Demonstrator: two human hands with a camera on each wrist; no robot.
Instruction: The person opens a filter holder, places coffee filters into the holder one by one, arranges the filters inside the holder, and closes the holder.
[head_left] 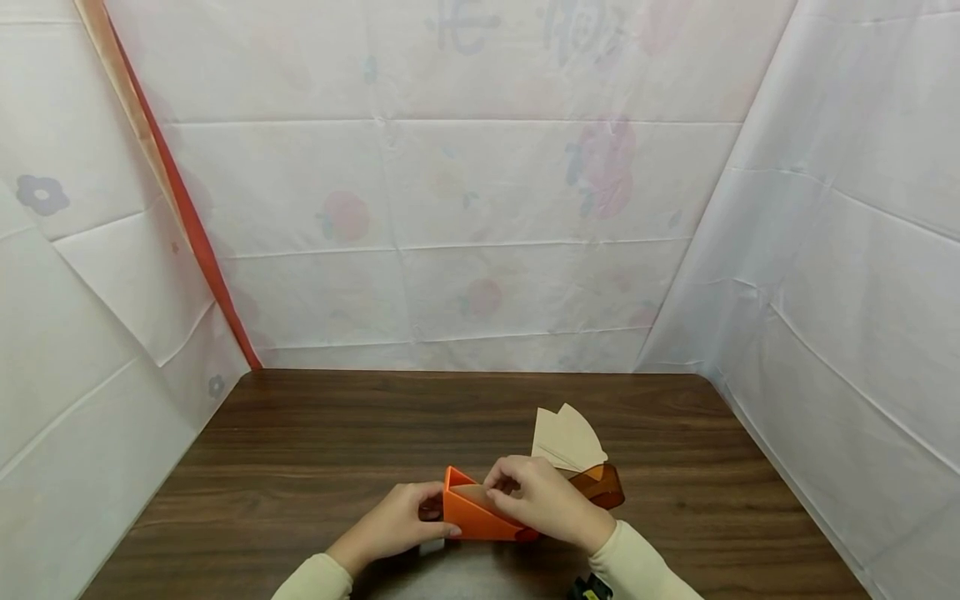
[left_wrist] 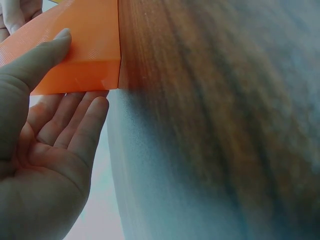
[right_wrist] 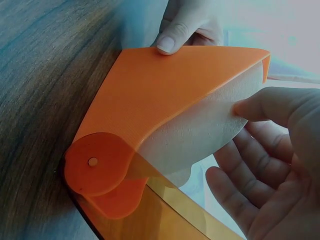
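An orange coffee filter holder (head_left: 480,521) with a slanted open top stands on the table. My left hand (head_left: 393,521) grips its tall end, thumb (left_wrist: 52,50) on the near side and the other fingers at the end and beyond. At the opening, my right hand (head_left: 547,500) pinches a pale paper coffee filter (right_wrist: 200,127) between thumb and fingers; the filter sits partly inside the holder. The holder's see-through amber lid (head_left: 609,486) is swung open to the right on a round hinge (right_wrist: 92,162).
Behind the lid lies a fanned pile of coffee filters (head_left: 566,437) on the dark wood table (head_left: 337,425). A small black object (head_left: 590,588) is at the near edge by my right sleeve. White printed curtains (head_left: 450,192) enclose the table at the back and sides.
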